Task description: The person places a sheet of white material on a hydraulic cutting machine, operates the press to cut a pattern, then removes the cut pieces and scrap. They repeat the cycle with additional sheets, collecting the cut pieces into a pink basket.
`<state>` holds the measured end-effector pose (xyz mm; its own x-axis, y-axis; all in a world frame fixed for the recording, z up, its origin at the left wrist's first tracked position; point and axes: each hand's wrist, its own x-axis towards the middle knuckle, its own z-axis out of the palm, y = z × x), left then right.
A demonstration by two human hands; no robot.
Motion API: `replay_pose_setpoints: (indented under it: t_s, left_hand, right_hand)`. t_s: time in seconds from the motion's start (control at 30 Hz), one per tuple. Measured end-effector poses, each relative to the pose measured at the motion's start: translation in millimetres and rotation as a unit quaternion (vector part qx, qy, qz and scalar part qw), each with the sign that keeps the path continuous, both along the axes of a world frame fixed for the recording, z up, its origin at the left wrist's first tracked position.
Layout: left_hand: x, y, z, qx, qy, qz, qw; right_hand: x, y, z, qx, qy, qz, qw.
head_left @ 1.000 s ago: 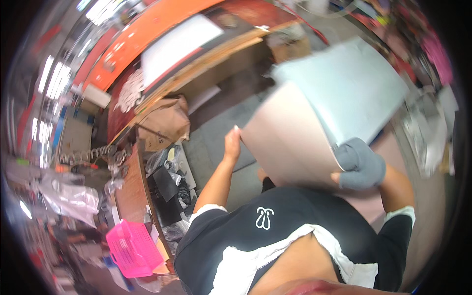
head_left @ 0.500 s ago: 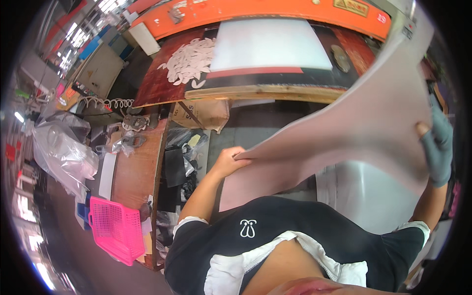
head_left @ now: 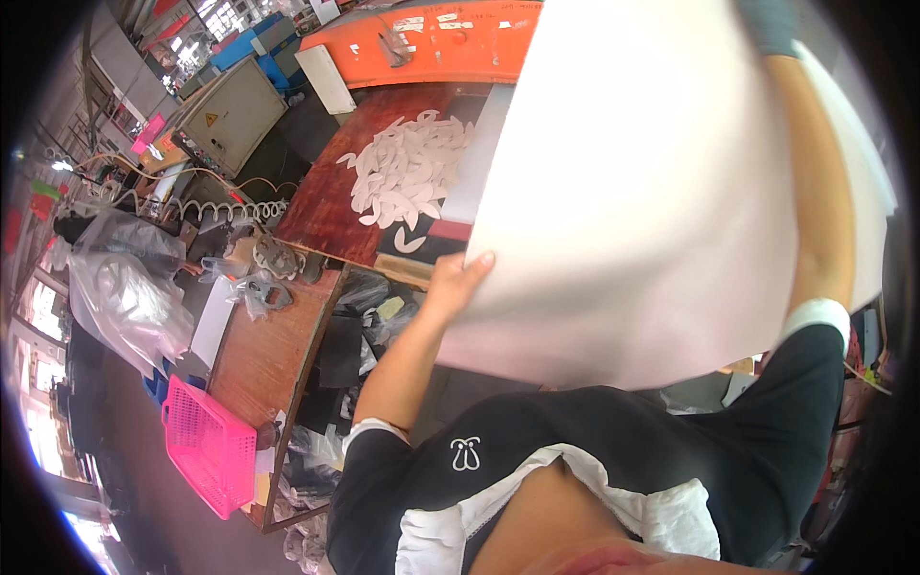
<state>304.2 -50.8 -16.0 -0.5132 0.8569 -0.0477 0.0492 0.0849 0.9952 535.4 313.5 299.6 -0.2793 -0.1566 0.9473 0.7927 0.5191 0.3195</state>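
Note:
A large pale pinkish-white sheet (head_left: pixel 652 211) hangs raised before me and bends around toward the right. My left hand (head_left: pixel 460 283) grips its left edge, thumb on the near face. Up at the top right, my gloved right hand (head_left: pixel 770 27) holds the sheet high with the arm stretched out; its fingers are cut off and blurred. Behind the sheet's left edge, a heap of pale crescent-shaped cut pieces (head_left: pixel 402 172) lies on a dark red board (head_left: pixel 321 206). One loose crescent piece (head_left: pixel 410 240) lies nearer. The sheet hides most of a white slab (head_left: pixel 476 163).
An orange machine beam (head_left: pixel 441 48) spans the back. At left stand a brown side table (head_left: pixel 254 355), a pink plastic basket (head_left: pixel 206 450) and a clear plastic bag (head_left: pixel 125 297). A coiled hose (head_left: pixel 211 208) runs above the table; scraps (head_left: pixel 355 355) fill the space beneath the bench.
My right hand has risen from the right side to the top edge of view, lifting the sheet so it covers much of the bench. My left hand keeps its grip. The view has shifted left.

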Motion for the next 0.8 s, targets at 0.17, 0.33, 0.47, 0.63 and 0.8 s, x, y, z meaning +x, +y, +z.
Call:
replay_pose_setpoints:
  t_s: [0.17,0.33,0.47,0.63,0.8]
  left_hand:
    - [-48.5,57.2,-47.3,-0.098,-0.077,0.088,0.988]
    - [-94.7,69.7,-83.0,-0.128,-0.231,0.054,0.963]
    - [-108.2,82.7,-95.9,-0.195,-0.272,0.047,0.941]
    - [-118.1,87.2,-106.0,-0.225,-0.329,0.004,0.917]
    - [-150.4,151.5,-104.8,-0.193,-0.215,0.021,0.957]
  right_hand:
    - [-5.3,80.8,-213.1,-0.269,-0.202,0.065,0.939]
    - [192.1,-18.5,-419.9,-0.585,-0.082,0.035,0.806]
    - [241.0,-93.9,-483.9,-0.742,0.37,0.124,0.545]
    - [220.5,-83.0,-458.8,-0.747,0.322,-0.001,0.582]
    - [183.7,16.0,-403.3,-0.709,0.243,0.012,0.662]
